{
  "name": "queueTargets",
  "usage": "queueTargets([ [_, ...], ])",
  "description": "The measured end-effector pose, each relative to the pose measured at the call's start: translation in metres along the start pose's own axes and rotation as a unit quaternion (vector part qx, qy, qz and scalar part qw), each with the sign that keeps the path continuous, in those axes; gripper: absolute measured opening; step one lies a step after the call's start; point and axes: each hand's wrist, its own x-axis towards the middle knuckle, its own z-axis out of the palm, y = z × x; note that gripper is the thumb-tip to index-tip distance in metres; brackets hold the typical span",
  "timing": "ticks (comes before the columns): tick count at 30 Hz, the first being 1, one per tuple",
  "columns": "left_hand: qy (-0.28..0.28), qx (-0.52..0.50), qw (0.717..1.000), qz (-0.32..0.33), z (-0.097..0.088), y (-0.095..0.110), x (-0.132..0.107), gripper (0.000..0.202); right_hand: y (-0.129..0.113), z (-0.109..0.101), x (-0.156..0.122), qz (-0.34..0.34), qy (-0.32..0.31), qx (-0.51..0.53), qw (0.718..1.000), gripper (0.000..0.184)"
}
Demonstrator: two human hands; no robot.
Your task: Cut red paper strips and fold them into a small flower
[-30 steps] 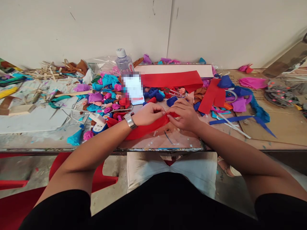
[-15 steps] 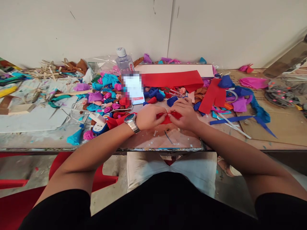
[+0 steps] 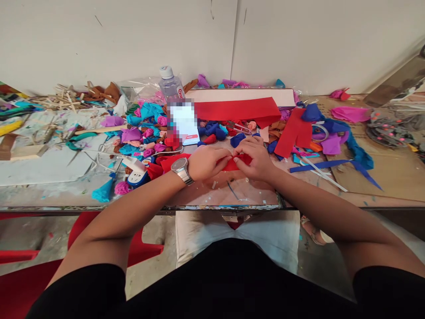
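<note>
Head view. Pinching narrow red crepe paper strip (image 3: 233,163) between left hand (image 3: 207,161) and right hand (image 3: 256,158), both sets of fingertips closed tight on it, hands almost meeting. Against a second ago: no longer stretched long under left forearm, now bunched short between thumbs, red tail showing beside silver metal wristwatch (image 3: 182,169). Holding low over bare patch of cluttered worn worktable (image 3: 232,192), near front edge, well short of wide red paper sheet (image 3: 239,110) and clear plastic water bottle (image 3: 171,86) at back.
</note>
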Motion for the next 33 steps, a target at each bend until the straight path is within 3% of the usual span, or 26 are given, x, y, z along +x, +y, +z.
queueTargets([
  [22, -0.060, -0.061, 0.996, -0.028, -0.008, 0.001, 0.003, 0.029, 0.002, -0.001, 0.000, -0.017, -0.014, -0.005, 1.000, 0.009],
  [33, -0.082, -0.150, 0.985, -0.034, -0.013, -0.006, 0.005, 0.027, 0.001, -0.004, 0.002, -0.008, -0.012, -0.017, 1.000, 0.012],
])
